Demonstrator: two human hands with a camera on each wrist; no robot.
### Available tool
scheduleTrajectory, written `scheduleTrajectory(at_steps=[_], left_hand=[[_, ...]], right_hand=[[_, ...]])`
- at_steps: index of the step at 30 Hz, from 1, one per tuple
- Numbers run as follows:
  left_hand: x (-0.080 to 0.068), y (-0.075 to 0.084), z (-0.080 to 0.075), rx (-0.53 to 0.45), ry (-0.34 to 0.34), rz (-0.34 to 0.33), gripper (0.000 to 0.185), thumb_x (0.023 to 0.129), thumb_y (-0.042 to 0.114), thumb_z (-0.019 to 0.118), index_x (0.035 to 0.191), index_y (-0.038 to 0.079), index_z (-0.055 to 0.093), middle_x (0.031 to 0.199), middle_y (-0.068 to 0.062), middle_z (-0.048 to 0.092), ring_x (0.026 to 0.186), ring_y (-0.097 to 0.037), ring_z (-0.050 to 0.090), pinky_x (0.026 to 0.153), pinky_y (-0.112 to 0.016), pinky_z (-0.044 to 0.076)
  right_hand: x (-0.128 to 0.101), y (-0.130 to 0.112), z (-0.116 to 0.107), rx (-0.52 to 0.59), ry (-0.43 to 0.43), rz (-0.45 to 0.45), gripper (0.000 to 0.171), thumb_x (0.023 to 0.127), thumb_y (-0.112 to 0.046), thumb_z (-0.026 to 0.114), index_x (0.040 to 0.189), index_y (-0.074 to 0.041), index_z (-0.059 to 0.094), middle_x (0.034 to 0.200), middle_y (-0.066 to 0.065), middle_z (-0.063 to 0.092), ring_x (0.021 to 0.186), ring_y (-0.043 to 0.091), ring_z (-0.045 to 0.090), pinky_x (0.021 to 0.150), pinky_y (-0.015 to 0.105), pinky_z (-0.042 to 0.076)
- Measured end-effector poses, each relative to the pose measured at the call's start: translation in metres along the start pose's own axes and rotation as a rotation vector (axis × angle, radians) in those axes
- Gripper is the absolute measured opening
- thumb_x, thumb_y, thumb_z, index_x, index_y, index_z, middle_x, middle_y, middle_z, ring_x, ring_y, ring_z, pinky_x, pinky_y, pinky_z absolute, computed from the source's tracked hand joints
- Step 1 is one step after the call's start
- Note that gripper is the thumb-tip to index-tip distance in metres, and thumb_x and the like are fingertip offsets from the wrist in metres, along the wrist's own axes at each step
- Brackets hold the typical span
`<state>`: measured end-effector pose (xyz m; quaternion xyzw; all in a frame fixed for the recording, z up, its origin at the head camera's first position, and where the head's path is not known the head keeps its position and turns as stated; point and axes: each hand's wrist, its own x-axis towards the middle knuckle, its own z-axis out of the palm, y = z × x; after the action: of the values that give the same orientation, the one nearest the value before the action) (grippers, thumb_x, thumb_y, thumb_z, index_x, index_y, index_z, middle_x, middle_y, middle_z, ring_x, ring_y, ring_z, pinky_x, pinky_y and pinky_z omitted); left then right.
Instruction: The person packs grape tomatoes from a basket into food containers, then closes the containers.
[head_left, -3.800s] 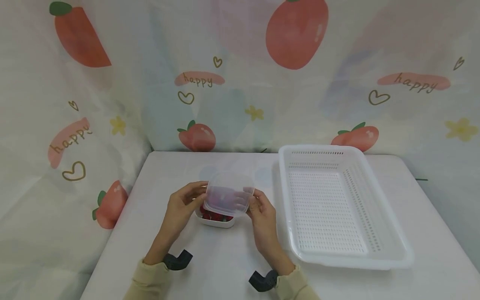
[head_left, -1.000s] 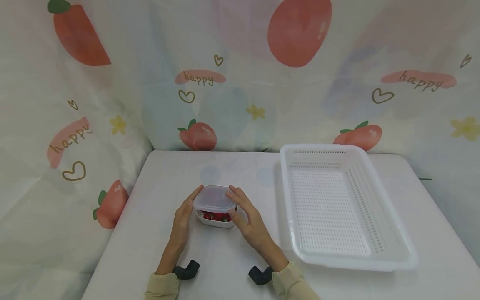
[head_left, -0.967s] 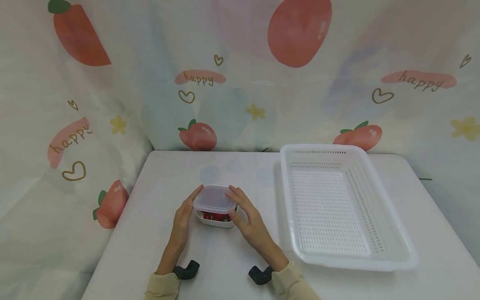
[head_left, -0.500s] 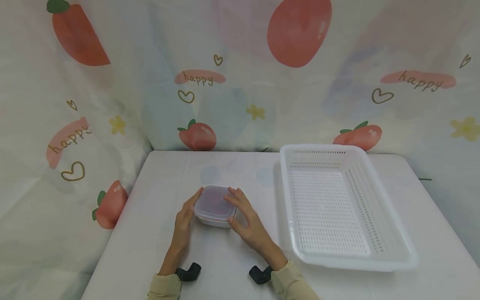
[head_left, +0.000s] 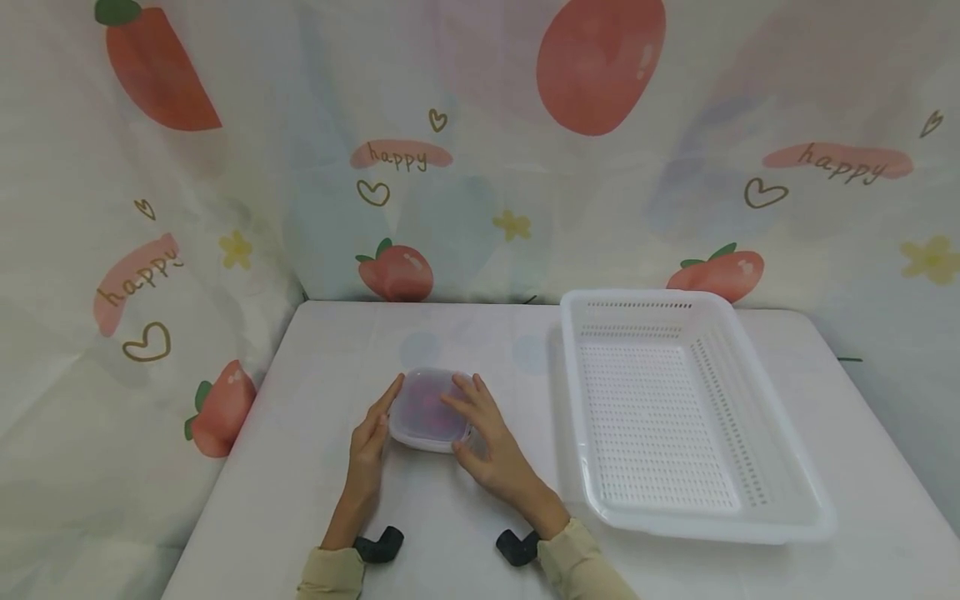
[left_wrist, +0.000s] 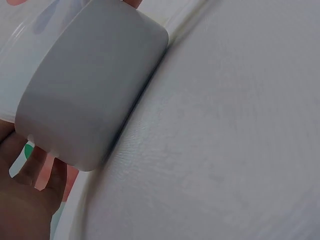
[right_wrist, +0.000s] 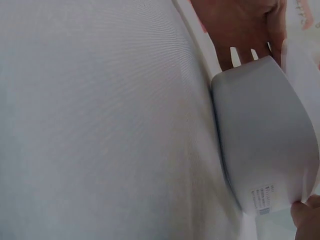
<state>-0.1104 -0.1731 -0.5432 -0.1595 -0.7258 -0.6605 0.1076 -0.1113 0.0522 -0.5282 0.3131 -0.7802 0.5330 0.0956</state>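
Observation:
A small white container (head_left: 424, 444) stands on the table between both hands, covered by a translucent lid (head_left: 420, 404). Something red shows faintly through the lid. My left hand (head_left: 366, 454) lies along the container's left side with its fingers extended; the left wrist view has its fingers (left_wrist: 32, 165) against the wall. My right hand (head_left: 501, 457) is at the right side, fingers spread over the lid and thumb at the near right corner. In the right wrist view, a thumb tip (right_wrist: 301, 214) touches the wall near a printed label (right_wrist: 263, 198).
A large white perforated basket (head_left: 780, 500) stands on the table to the right. The white tabletop (head_left: 450, 533) meets a fruit-print backdrop (head_left: 465, 183) at the back and left. Black curved pieces (head_left: 380, 545) sit at both wrists.
Both hands brought the lid, first held tilted above the container, down over it. The front gap showing red contents has closed. Most recently, the lid's front edge dropped lower onto the rim.

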Motion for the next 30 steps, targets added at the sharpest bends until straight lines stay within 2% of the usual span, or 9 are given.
scheduleTrajectory(at_steps=[3,7,11,14,17,22,26,30], left_hand=[[0.0,-0.003,0.0,0.001,0.015,-0.02,0.049,0.111,0.008,0.032,0.159,0.008,0.042,0.166,-0.013,0.041,0.157,-0.01,0.032,0.125,-0.011,0.023],[0.0,-0.005,0.003,0.005,0.04,-0.068,0.052,0.108,0.001,0.037,0.158,0.012,0.044,0.166,-0.009,0.042,0.157,-0.008,0.032,0.124,-0.01,0.024],[0.0,-0.002,0.005,0.023,0.076,-0.129,0.049,0.11,0.004,0.038,0.158,0.013,0.046,0.166,-0.008,0.043,0.158,-0.018,0.033,0.122,-0.007,0.025],[0.0,0.004,0.007,0.079,0.128,-0.2,0.044,0.113,0.014,0.041,0.156,0.014,0.048,0.162,-0.009,0.048,0.154,-0.026,0.041,0.117,-0.007,0.032],[0.0,0.011,0.009,0.192,0.198,-0.276,0.041,0.112,0.022,0.046,0.152,0.013,0.053,0.156,-0.01,0.055,0.143,-0.03,0.052,0.11,-0.014,0.042],[-0.005,0.025,0.013,0.347,0.309,-0.41,0.039,0.108,0.029,0.057,0.144,0.014,0.058,0.139,-0.009,0.066,0.119,-0.024,0.063,0.094,-0.029,0.05],[-0.012,0.035,0.016,0.416,0.341,-0.502,0.038,0.104,0.034,0.063,0.135,0.013,0.06,0.122,-0.009,0.069,0.103,-0.022,0.066,0.082,-0.029,0.049],[-0.021,0.039,0.022,0.443,0.332,-0.562,0.034,0.101,0.038,0.066,0.122,0.011,0.063,0.108,-0.008,0.071,0.088,-0.016,0.066,0.074,-0.027,0.047]], right_hand=[[0.001,0.001,0.001,-0.044,0.019,-0.002,0.06,0.094,-0.008,0.064,0.152,-0.016,0.052,0.169,0.017,0.033,0.159,0.052,0.014,0.124,0.075,0.019],[0.004,0.001,0.001,-0.077,0.045,0.028,0.063,0.09,-0.002,0.064,0.151,-0.014,0.053,0.168,0.018,0.035,0.159,0.049,0.017,0.124,0.073,0.02],[0.006,0.003,0.001,-0.095,0.054,0.055,0.064,0.091,0.0,0.064,0.152,-0.011,0.051,0.169,0.018,0.034,0.159,0.047,0.019,0.125,0.072,0.022],[0.009,0.005,0.001,-0.129,0.068,0.065,0.063,0.093,-0.001,0.065,0.154,-0.008,0.048,0.168,0.021,0.034,0.157,0.048,0.024,0.123,0.071,0.027],[0.012,0.005,0.0,-0.15,0.087,0.097,0.063,0.094,-0.004,0.065,0.155,-0.006,0.046,0.166,0.023,0.035,0.155,0.046,0.031,0.122,0.067,0.032],[0.02,0.003,-0.004,-0.151,0.145,0.167,0.062,0.093,-0.003,0.064,0.153,-0.003,0.046,0.159,0.023,0.042,0.148,0.04,0.042,0.117,0.061,0.043],[0.029,0.003,-0.008,-0.122,0.192,0.26,0.056,0.096,-0.004,0.061,0.15,-0.002,0.047,0.152,0.021,0.049,0.132,0.037,0.054,0.105,0.056,0.054],[0.039,0.005,-0.01,-0.087,0.231,0.371,0.048,0.101,-0.008,0.058,0.147,-0.002,0.051,0.139,0.017,0.058,0.117,0.031,0.061,0.096,0.048,0.058]])
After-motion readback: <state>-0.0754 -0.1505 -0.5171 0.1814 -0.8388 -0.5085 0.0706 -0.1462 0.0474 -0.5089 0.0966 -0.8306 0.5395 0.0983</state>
